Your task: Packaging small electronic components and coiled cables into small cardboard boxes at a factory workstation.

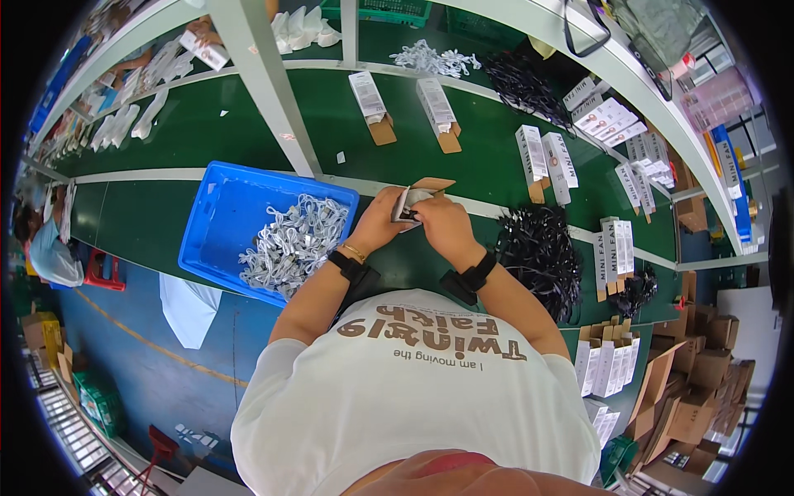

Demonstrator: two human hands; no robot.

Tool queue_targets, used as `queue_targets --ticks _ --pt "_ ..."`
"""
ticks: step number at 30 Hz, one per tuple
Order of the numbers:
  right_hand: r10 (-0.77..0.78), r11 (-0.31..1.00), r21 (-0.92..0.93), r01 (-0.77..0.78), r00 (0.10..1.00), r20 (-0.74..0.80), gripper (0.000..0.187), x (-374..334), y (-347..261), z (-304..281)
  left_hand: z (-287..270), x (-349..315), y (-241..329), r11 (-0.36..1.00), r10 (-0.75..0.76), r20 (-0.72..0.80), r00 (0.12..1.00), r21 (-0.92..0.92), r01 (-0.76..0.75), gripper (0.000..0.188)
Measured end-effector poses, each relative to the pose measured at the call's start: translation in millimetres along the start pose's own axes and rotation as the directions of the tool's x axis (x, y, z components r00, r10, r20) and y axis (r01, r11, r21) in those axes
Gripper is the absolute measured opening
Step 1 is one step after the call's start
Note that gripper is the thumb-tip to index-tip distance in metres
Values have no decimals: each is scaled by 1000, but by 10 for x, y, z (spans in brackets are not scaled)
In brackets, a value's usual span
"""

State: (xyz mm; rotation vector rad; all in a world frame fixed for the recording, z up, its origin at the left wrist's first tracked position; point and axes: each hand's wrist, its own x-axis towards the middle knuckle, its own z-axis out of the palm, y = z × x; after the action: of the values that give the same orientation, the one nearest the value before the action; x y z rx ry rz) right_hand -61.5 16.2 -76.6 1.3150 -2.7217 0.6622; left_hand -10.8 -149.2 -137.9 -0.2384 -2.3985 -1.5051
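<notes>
Near the work table's front edge, my left hand (376, 221) is wrapped round a small white box (402, 203) whose brown cardboard flap (433, 183) stands open. The fingers of my right hand (448, 223) are pinched together at the mouth of this box. Something dark shows by those fingertips, too small and covered to name. Left of my hands is a blue bin (217, 217) holding a heap of white coiled cables (296, 246). To their right lies a pile of black straps or cords (538, 258) on the green tabletop (397, 264).
Two white boxes (367, 96) with open brown flaps lie across the rail, and more boxes (614, 252) stand on the right. Farther back are white cables (433, 59) and black cords (526, 87). A white post (263, 87) rises behind the bin. Another person (54, 248) is at far left.
</notes>
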Motion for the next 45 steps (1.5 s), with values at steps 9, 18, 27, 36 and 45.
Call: queue_targets --ticks 9,18,27,36,45 --pt "-98 945 -322 50 986 -133 14 130 -171 18 120 -67 8 993 3 0 1000 118 -3 61" --pt "46 986 -161 -32 995 88 59 -322 -153 -30 109 27 -153 932 94 15 995 350 -93 51" --pt "404 915 269 -301 701 -588 90 -1469 701 -682 1391 457 1203 814 -184 373 909 -461 354 52" --pt "815 352 68 -933 270 -513 82 -4326 1730 -1539 3124 983 446 971 -22 491 871 216 -98 67" --pt "796 312 -61 -948 296 -527 70 -4672 2173 -1372 3778 968 295 888 -218 386 897 459 18 65"
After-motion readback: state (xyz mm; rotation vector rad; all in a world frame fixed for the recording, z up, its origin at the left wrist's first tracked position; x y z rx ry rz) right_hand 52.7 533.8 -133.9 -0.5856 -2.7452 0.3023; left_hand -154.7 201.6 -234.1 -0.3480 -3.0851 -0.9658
